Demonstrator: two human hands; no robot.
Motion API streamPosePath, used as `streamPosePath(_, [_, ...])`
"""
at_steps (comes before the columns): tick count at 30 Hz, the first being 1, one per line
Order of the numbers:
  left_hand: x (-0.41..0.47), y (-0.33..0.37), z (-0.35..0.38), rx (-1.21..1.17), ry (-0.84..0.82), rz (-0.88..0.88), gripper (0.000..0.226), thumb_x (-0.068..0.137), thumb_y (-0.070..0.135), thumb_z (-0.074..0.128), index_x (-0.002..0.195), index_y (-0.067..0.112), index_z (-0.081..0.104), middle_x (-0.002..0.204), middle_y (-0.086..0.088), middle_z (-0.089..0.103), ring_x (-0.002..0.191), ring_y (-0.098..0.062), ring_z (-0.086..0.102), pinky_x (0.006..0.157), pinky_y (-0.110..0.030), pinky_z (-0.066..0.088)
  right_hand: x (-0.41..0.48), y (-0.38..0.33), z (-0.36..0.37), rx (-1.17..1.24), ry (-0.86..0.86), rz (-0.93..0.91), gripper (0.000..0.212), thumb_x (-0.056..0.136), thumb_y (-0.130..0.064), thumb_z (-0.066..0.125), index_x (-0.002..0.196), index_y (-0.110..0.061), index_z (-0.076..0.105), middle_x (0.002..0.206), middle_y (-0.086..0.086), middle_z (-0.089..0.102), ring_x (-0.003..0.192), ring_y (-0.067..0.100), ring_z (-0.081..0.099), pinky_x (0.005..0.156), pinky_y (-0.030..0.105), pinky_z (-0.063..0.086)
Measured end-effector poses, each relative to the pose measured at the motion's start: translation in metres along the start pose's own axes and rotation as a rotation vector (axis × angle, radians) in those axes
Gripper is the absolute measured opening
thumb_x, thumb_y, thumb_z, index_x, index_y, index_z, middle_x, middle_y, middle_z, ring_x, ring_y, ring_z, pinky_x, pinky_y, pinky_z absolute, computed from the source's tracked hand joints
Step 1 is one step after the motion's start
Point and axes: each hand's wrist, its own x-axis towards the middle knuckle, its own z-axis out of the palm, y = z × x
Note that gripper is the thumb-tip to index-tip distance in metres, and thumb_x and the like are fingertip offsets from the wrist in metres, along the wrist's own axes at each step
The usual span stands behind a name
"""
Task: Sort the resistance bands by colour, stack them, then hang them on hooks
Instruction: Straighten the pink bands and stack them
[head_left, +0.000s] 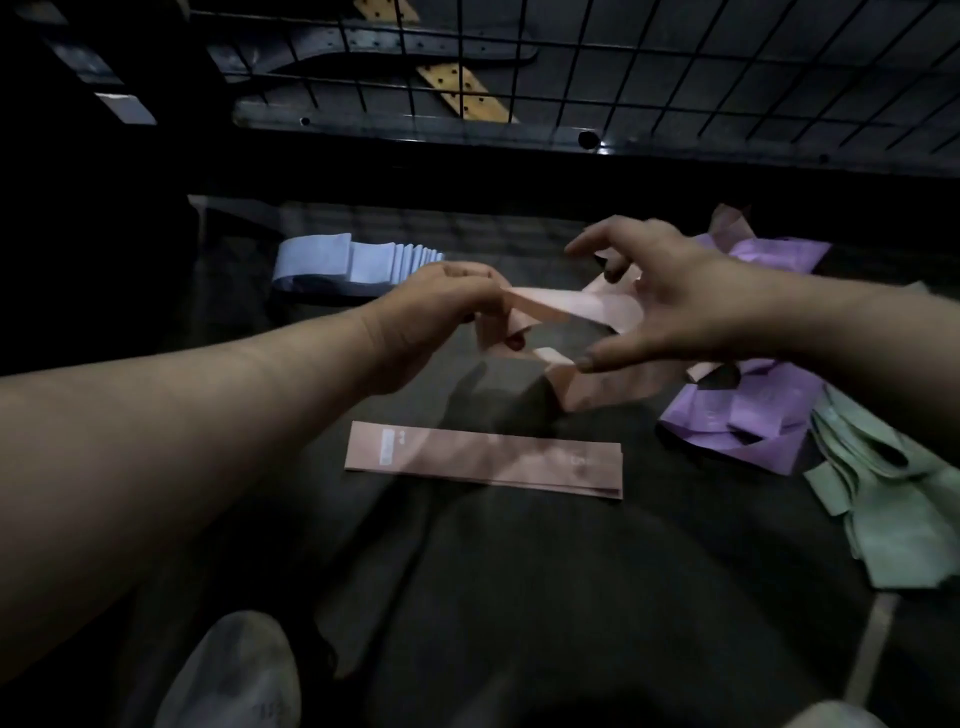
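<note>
While the left hand (436, 317) pinches a limp pink elastic band (571, 306), right hand (691, 312) spread-fingered, the blue band stack (332, 265) looks finished — crumpled purple heap (748, 426) and green heap (893, 499) remain, nothing hung.

one view only, head-worn, wide-angle. it faces forward and steeply down along both bare forearms, at close range. left hand (441, 306) and right hand (680, 306) sit just above frame centre. a pale grey shoe (234, 670) marks the lower edge; a black wire grid panel (649, 67) bows across the upper edge. dark floor (519, 597) fills between.
</note>
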Motion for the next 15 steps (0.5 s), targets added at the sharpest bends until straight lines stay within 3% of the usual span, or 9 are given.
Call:
streamPosePath(2, [0.0, 0.001, 0.0, -0.062, -0.004, -0.014, 0.016, 0.076, 0.015, 0.055, 0.076, 0.001, 0.063, 0.072, -0.015, 0.066, 0.08, -0.032, 0.064, 0.071, -0.034, 0.05, 0.0, 0.004, 0.005, -0.2, 0.063, -0.099, 0.076, 0.069, -0.041, 0.079, 0.133, -0.041, 0.039, 0.122, -0.007, 0.037, 0.094, 0.007, 0.051, 0.08, 0.029, 0.049])
streamPosePath(5, [-0.001, 0.001, 0.0, -0.105, 0.002, -0.037, 0.027, 0.083, 0.015, 0.058, 0.097, -0.008, 0.062, 0.081, -0.025, 0.062, 0.075, -0.03, 0.066, 0.065, -0.028, 0.055, 0.003, 0.008, 0.012, -0.06, 0.144, -0.173, 0.038, 0.081, -0.028, 0.065, 0.117, -0.03, 0.054, 0.111, -0.005, 0.048, 0.088, 0.007, 0.053, 0.079, 0.033, 0.049])
streamPosePath(8, [-0.004, 0.0, -0.004, -0.108, 0.015, -0.038, 0.027, 0.084, 0.02, 0.059, 0.09, -0.006, 0.061, 0.081, -0.022, 0.058, 0.069, -0.023, 0.062, 0.062, -0.027, 0.054, 0.009, 0.014, 0.012, -0.024, 0.135, -0.061, 0.016, 0.088, -0.013, 0.062, 0.102, -0.02, 0.068, 0.111, -0.002, 0.057, 0.1, 0.014, 0.056, 0.085, 0.028, 0.044])
streamPosePath(11, [-0.005, -0.005, -0.01, -0.053, 0.027, -0.045, 0.016, 0.083, 0.024, 0.056, 0.076, 0.011, 0.061, 0.074, -0.004, 0.06, 0.072, -0.018, 0.059, 0.071, -0.031, 0.047, 0.012, 0.011, 0.008, 0.324, 0.056, 0.065, 0.016, 0.088, -0.001, 0.059, 0.09, -0.01, 0.073, 0.095, 0.01, 0.071, 0.086, 0.017, 0.062, 0.083, 0.041, 0.05])
streamPosePath(13, [-0.005, -0.008, -0.012, -0.036, 0.039, -0.052, 0.014, 0.078, 0.026, 0.056, 0.073, 0.015, 0.061, 0.074, -0.001, 0.061, 0.076, -0.018, 0.057, 0.075, -0.032, 0.043, 0.011, 0.005, 0.007, 0.649, 0.017, 0.094, 0.026, 0.087, 0.006, 0.053, 0.074, -0.008, 0.071, 0.074, 0.009, 0.067, 0.07, 0.016, 0.058, 0.069, 0.033, 0.048])
streamPosePath(15, [-0.005, -0.008, -0.012, -0.025, 0.046, -0.059, 0.013, 0.074, 0.026, 0.055, 0.07, 0.016, 0.063, 0.074, 0.0, 0.062, 0.077, -0.017, 0.057, 0.078, -0.034, 0.042, 0.009, 0.002, 0.006, 0.863, -0.025, 0.066, 0.033, 0.082, 0.006, 0.048, 0.062, -0.012, 0.067, 0.066, 0.007, 0.062, 0.066, 0.016, 0.058, 0.066, 0.026, 0.049])
